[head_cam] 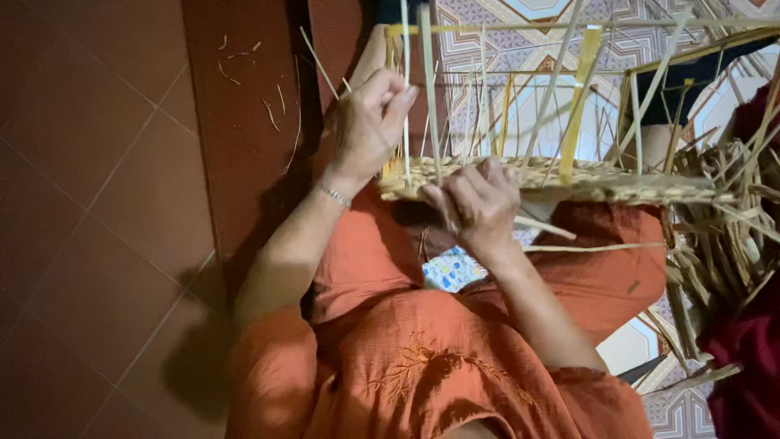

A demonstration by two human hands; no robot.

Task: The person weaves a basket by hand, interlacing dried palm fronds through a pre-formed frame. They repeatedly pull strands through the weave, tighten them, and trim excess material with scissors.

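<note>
A half-woven basket of pale straw (617, 185) rests on my lap, its woven band running left to right with many upright strands (569, 97) standing out of it. My left hand (370, 122), with a thin bracelet at the wrist, pinches one upright strand near the basket's left end. My right hand (475, 203) grips the woven rim just below, fingers curled over the weave. I wear orange clothing (422, 358).
A heap of loose dried straw (723, 236) lies at the right beside dark red cloth (747, 382). Patterned floor tiles (528, 49) show behind the basket. Brown tiles and a raised step (244, 122) with stray bits of straw are on the left.
</note>
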